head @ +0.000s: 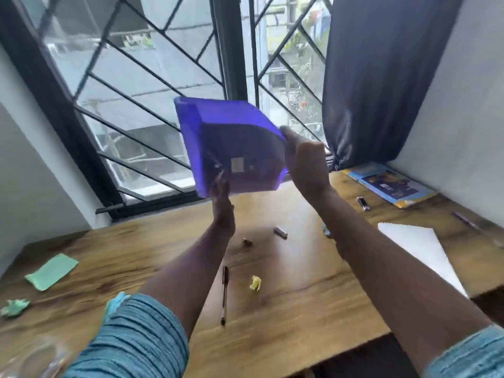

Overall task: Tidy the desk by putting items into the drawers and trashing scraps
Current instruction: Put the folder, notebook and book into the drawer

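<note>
**Purple bin held up between two hands over the desk**

A translucent purple plastic bin [231, 145] is raised in the air above the far middle of the wooden desk [300, 309], tilted so its base faces the camera, in front of the barred window [163, 77]. The right hand [305, 162] clasps the bin's right edge, thumb up at the top corner and fingers wrapped behind it. The left hand [222, 208] presses flat and open against the lower left corner, fingers extended, so it supports more than it grips.

On the desk lie one dark ballpoint pen [224, 294] near the middle, one crumpled yellow paper scrap [255, 282] just right of it, and one small brown scrap [247, 242] farther back. One small purple-grey stick-shaped item [281, 232] lies beyond that. At the left are one flat green paper slip [51, 271] and one crumpled green paper ball [15, 307]. At the right sit one white sheet of paper [420, 249], one black lighter-like object [364, 203], one purple pen [466, 221] and one blue booklet [392, 186].
</note>
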Tool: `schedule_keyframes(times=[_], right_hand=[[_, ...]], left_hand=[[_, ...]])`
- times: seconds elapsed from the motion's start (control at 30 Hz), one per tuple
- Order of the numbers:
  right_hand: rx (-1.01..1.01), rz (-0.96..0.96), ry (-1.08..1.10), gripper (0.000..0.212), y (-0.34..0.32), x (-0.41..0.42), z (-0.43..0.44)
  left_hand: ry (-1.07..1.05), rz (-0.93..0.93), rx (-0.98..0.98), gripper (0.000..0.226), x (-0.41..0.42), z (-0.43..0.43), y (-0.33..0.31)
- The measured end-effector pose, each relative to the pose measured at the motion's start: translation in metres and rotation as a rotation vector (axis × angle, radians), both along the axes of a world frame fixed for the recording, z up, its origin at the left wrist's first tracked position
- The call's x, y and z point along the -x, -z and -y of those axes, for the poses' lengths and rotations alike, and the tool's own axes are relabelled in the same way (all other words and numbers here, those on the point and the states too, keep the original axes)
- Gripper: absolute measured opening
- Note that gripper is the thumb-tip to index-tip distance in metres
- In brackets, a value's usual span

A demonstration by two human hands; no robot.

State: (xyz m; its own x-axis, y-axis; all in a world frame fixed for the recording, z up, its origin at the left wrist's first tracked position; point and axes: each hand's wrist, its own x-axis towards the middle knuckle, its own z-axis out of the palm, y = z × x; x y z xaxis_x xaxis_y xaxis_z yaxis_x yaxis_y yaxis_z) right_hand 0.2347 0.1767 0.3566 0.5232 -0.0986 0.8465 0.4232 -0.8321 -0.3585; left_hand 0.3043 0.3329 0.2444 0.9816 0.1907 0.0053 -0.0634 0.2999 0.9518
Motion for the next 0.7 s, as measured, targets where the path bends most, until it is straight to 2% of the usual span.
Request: schedule_keyframes(times=[0.07, 0.1, 0.2, 0.27, 0.37, 0.43, 0.47, 0.6, 0.7], right_hand=[[-0.147, -0.046, -0.09, 0.03, -0.026, 0.029, -0.002], [-0.252, -0.148, -0.177, 0.032, -0.036, 0.044, -0.003], [-0.718, -0.434, -0.585, 0.035, -0.046, 0.083, -0.004], [-0.858, -0.491, -0.712, 0.032, -0.041, 0.108, -0.005], [-1.003, -0.528, -0.811, 0.029, -0.022, 0.134, -0.005], [-1.069, -0.576, -0.854, 0.029, -0.005, 0.149, -0.005], [-1.097, -0.601, -0.868, 0.029, 0.004, 0.156, -0.004], [-1.201, -0.671, -0.867, 0.028, 0.041, 0.185, 0.009], [-1.249, -0.725, -0.826, 0.039, 0.07, 0.214, 0.025]], left_hand=[[-0.102, 0.022, -0.006, 0.046, 0.02, -0.023, -0.013], [-0.164, 0.028, -0.005, 0.053, 0.031, -0.037, -0.018], [-0.293, -0.003, -0.019, 0.085, 0.077, -0.077, -0.032], [-0.302, -0.063, 0.045, 0.092, 0.112, -0.105, -0.028], [-0.229, -0.121, 0.08, 0.076, 0.151, -0.147, -0.013], [-0.219, -0.114, 0.037, 0.042, 0.18, -0.164, -0.01], [-0.222, -0.129, 0.021, 0.032, 0.195, -0.168, -0.01], [-0.262, -0.153, -0.167, 0.05, 0.243, -0.181, -0.014], [-0.145, -0.186, -0.241, 0.045, 0.281, -0.179, -0.019]])
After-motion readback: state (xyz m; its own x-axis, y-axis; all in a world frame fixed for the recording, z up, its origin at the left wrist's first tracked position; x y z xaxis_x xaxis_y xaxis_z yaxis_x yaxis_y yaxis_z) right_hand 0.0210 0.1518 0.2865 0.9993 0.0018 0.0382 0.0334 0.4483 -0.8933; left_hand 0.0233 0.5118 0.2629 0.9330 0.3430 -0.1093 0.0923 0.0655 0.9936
